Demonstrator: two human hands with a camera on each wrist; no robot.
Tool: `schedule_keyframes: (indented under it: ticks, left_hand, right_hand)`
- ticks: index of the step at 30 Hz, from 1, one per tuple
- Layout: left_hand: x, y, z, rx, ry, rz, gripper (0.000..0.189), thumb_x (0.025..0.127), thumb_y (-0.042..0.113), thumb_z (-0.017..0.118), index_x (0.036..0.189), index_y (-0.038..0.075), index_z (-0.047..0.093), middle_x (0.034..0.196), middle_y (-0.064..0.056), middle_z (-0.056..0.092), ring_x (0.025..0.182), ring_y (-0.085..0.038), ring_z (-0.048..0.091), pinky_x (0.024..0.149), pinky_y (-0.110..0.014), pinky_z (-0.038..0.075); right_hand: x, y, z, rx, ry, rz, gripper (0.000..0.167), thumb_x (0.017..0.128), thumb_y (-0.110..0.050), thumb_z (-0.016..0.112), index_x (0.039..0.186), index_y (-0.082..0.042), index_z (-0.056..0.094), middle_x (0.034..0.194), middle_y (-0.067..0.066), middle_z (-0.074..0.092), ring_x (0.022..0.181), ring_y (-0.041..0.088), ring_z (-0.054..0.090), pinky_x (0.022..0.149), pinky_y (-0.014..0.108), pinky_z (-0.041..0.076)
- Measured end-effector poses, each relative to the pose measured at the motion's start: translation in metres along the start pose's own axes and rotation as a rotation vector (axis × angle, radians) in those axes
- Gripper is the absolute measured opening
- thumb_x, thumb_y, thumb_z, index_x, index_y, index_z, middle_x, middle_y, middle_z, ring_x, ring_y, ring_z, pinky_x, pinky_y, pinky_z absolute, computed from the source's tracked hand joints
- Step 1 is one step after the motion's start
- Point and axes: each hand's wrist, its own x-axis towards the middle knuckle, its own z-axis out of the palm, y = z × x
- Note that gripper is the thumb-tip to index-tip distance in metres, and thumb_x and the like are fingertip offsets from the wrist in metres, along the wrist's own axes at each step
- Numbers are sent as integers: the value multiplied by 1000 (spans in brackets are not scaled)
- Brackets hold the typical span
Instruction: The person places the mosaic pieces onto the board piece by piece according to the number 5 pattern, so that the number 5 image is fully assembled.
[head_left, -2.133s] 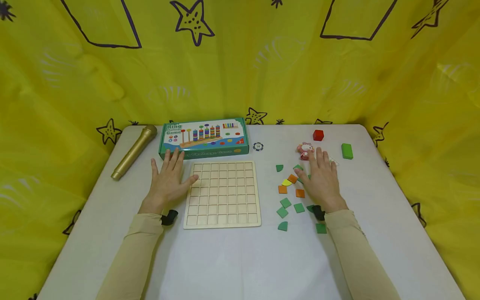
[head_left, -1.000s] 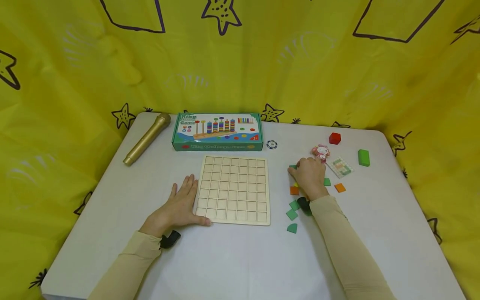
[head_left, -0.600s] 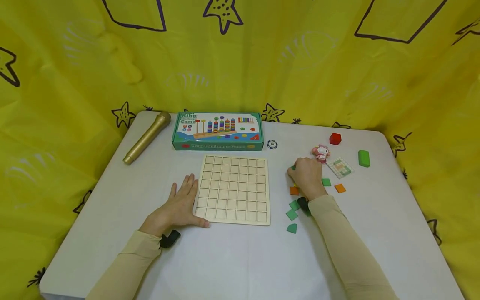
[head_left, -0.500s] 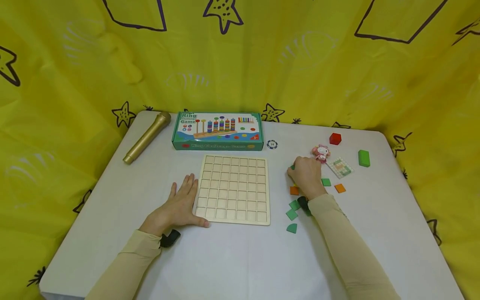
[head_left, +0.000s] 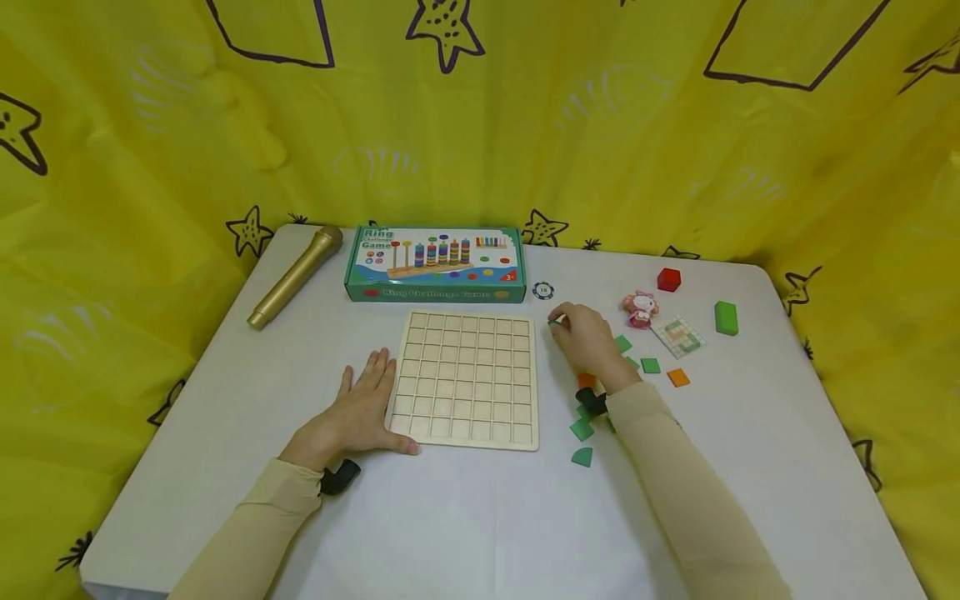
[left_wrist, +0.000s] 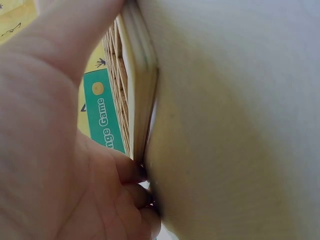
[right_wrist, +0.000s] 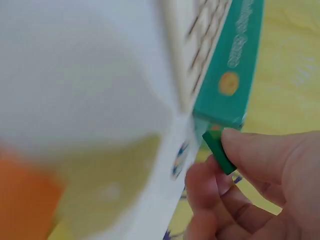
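Observation:
A pale wooden grid board, its cells bare, lies flat in front of the person. The left hand rests flat at its near left corner, fingers along the left side and thumb at the near edge. In the left wrist view the board's edge runs between thumb and fingers. Just right of the board, the right hand pinches a small green tile between thumb and fingertips, seen edge-on. Under and beside that wrist are loose green tiles and orange tiles, some partly hidden.
Behind the board lies a Ring Challenge Game box, a gold microphone to its left and a poker chip to its right. Further right are a pink figurine, a pattern card, a red block and a green block.
The right hand came down among the tiles, took a green one and has moved left toward the board. The left hand moved to the board's near left corner and stays there.

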Motion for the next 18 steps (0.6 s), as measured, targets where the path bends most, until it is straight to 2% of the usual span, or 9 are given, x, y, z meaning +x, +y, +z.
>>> schedule_keyframes:
  ticks: [5, 10, 14, 18]
  left_hand:
    - [0, 0, 0, 8, 5, -3, 143, 60, 76, 75, 150, -12, 8, 158, -27, -3, 145, -39, -7, 109, -64, -5]
    - [-1, 0, 1, 18, 9, -8, 144, 59, 78, 74, 150, -12, 9, 158, -27, -2, 145, -39, -5, 109, -64, -4]
    - [-1, 0, 2, 25, 6, -9, 144, 59, 79, 73, 151, -12, 9, 158, -27, -2, 145, -39, -5, 109, -64, -4]
    - [0, 0, 1, 31, 3, -10, 145, 59, 80, 72, 151, -11, 9, 158, -27, -2, 145, -39, -4, 109, -64, -3]
  right_hand:
    - [13, -25, 9, 111, -125, -2, 20, 99, -12, 58, 117, -4, 64, 96, 12, 59, 86, 27, 52, 77, 37, 45]
    - [26, -48, 26, 213, -239, -41, 22, 99, -9, 58, 118, -2, 64, 100, 11, 62, 89, 24, 57, 80, 35, 48]
    - [36, -63, 41, 302, -296, -59, 18, 97, -9, 61, 112, 0, 64, 95, 10, 64, 83, 21, 61, 75, 30, 52]
    - [44, -76, 53, 324, -309, -89, 14, 96, -12, 65, 104, -1, 68, 88, 7, 65, 77, 19, 63, 70, 28, 52]
